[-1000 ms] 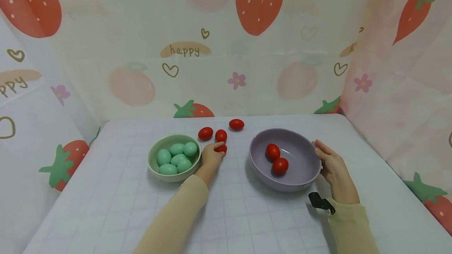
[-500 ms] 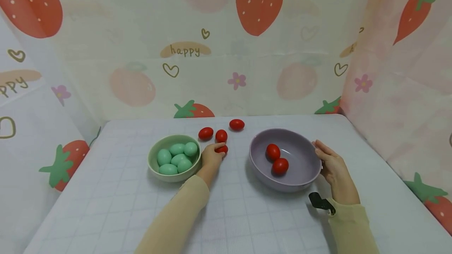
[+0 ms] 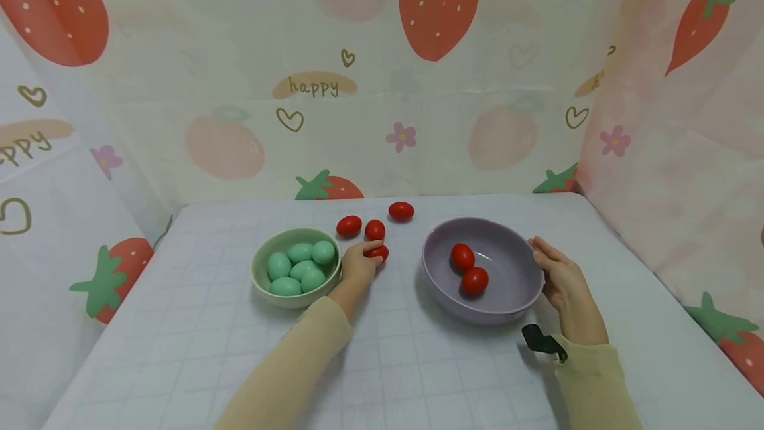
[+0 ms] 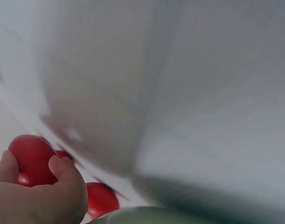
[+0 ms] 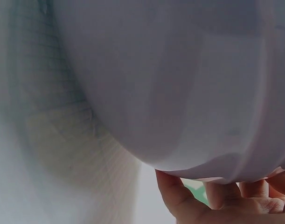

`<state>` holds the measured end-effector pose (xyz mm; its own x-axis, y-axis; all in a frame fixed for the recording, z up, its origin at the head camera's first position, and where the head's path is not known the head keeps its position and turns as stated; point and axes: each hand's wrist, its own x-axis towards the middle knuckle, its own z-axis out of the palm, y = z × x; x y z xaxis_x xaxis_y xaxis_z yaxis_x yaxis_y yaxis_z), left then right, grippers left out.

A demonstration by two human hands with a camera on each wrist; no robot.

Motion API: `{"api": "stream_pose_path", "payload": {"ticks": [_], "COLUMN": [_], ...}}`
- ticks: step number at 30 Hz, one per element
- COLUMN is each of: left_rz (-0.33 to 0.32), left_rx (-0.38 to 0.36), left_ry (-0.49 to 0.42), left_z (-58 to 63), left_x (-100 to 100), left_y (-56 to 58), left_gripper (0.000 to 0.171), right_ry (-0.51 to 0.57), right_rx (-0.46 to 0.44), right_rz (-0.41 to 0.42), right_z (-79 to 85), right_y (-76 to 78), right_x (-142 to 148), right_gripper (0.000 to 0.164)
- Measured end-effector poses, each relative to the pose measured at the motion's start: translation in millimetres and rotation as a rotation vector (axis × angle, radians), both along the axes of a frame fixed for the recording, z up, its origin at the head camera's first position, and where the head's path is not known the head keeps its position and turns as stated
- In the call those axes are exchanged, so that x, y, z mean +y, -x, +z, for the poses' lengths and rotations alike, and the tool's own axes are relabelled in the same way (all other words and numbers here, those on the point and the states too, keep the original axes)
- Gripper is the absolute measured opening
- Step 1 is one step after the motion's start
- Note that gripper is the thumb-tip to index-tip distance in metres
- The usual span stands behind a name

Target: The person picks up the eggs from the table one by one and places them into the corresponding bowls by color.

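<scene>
My left hand [image 3: 357,269] pinches a red toy egg [image 3: 379,254] between thumb and finger, just right of the green bowl; the left wrist view shows the same red egg [image 4: 31,160] between the fingertips. Several pale green eggs [image 3: 301,271] fill the green bowl [image 3: 256,277]. On the right, my right hand [image 3: 567,290] rests its fingers against the outer wall of the purple bowl [image 3: 513,271]. Two red eggs [image 3: 474,281] lie inside that bowl. In the right wrist view, fingertips [image 5: 168,182] touch the bowl's side from outside.
Three more red eggs lie behind my left hand: one at left [image 3: 349,226], a middle egg [image 3: 375,230] and one farther back [image 3: 401,212]. A white gridded cloth covers the table [image 3: 382,377]. Strawberry-printed curtains [image 3: 507,38] stand behind and at both sides.
The red egg at my left fingertips has shifted very slightly right. My right hand and both bowls have barely moved.
</scene>
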<state>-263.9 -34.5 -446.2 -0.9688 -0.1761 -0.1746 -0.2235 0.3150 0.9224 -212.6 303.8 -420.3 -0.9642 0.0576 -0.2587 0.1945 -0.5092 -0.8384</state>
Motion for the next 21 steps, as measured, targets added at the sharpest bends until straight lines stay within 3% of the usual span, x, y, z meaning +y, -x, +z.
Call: {"api": "stream_pose_path", "payload": {"ticks": [10, 21], "left_rz": [-0.084, -0.169], "left_rx": [0.068, 0.1], "left_ry": [0.048, -0.01], "left_z": [23.1, 40.0], "left_x": [-1.1, 9.5], "left_y": [-16.0, -32.2], "left_gripper": [0.04, 0.038], "right_ry": [-0.001, 0.016], "right_rx": [-0.001, -0.01], "right_rz": [-0.008, -0.006], "right_z": [0.3, 1.4], "right_y": [-1.6, 0.0], "right_x": [-3.8, -3.2], "right_gripper": [0.044, 0.047]}}
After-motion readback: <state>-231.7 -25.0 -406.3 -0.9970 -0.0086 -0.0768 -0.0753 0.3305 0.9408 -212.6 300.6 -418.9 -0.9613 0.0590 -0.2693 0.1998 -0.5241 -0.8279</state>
